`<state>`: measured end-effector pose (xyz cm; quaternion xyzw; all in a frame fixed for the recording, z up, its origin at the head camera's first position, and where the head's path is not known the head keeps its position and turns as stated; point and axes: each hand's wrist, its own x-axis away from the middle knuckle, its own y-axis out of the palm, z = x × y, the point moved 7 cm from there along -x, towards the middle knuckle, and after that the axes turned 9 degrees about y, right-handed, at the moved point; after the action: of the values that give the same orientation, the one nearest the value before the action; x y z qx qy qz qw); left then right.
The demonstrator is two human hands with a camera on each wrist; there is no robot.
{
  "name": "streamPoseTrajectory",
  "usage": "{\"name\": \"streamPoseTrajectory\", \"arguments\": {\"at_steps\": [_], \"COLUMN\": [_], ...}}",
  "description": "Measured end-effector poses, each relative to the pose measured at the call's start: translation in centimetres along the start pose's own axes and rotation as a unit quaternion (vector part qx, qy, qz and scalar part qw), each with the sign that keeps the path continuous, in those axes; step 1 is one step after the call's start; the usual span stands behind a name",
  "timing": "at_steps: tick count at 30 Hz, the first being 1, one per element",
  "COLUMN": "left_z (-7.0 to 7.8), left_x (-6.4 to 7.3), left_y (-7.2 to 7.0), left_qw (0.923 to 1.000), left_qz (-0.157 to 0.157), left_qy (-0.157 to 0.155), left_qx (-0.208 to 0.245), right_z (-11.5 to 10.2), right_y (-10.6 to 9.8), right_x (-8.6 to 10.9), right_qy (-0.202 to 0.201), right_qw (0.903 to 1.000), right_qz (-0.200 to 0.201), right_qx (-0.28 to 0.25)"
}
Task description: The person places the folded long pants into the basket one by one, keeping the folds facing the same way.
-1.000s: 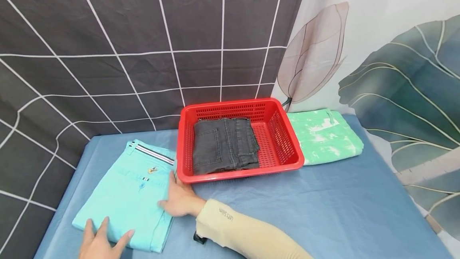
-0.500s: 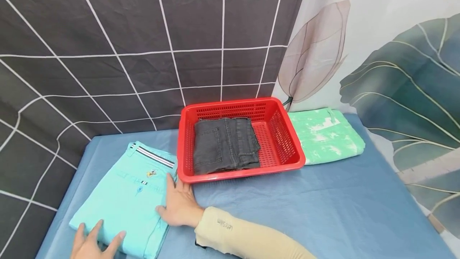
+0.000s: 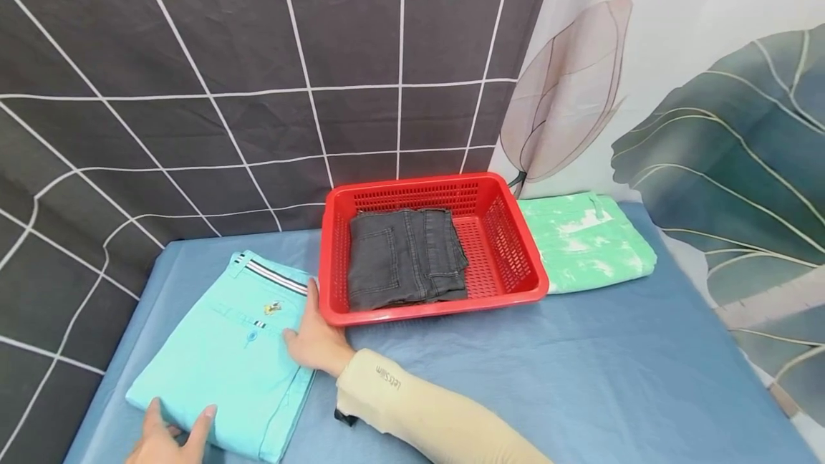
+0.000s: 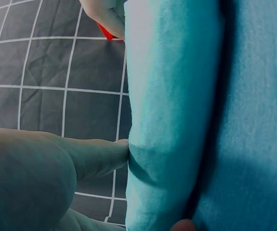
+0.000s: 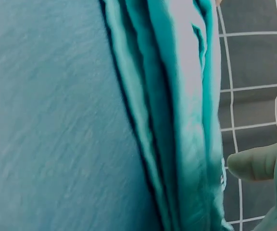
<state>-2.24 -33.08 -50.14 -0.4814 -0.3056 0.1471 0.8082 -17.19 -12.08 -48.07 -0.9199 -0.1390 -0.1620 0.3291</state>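
At the left, the left hand [image 3: 164, 446] reached in at the near edge of the folded turquoise trousers [image 3: 222, 367], its thumb and forefinger spread apart with their tips against the cloth. In the left wrist view another fingertip showed low by the same edge, but one could not tell whether the fabric was pinched. The trousers lay on the blue tabletop [image 3: 580, 378], left of the basket, with the striped waistband at the far end and several layers stacked along the right side. At that right side was the right hand [image 3: 319, 342], its thumb and forefinger held apart; the right wrist view showed the thumb clear of the cloth, while the remaining fingers were mostly hidden. The step in hand appeared to be setting both hands around the folded bundle, squaring or taking hold of it. The next move probably called for the fingers of both hands to slip under opposite edges together, so that the loose layers would not spread; the right hand had little room for this, being wedged beside the red basket [image 3: 438, 309]. Inside the basket, towards its left, lay folded dark jeans [image 3: 406, 260], and beyond its right side lay a folded green-and-white garment [image 3: 589, 245].
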Motion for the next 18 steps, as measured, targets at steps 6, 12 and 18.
{"name": "streamPoseTrajectory", "arguments": {"at_steps": [6,12,18], "left_z": [-0.5,-1.1,-2.0], "left_x": [-0.2,-0.4,-1.0], "left_y": [0.0,-0.3,-0.8], "left_qw": [0.9987,0.9967,0.9965], "left_qz": [0.024,0.032,0.035], "left_qy": [0.008,0.008,0.015], "left_qx": [0.044,0.075,0.075], "right_z": [-0.2,-0.6,-0.5], "right_y": [0.2,-0.1,0.3], "right_x": [-0.1,0.1,0.4], "right_qy": [-0.039,-0.077,-0.066], "right_qw": [0.9991,0.9961,0.997], "right_qz": [0.013,0.042,0.041], "right_qx": [0.003,0.007,0.002]}}
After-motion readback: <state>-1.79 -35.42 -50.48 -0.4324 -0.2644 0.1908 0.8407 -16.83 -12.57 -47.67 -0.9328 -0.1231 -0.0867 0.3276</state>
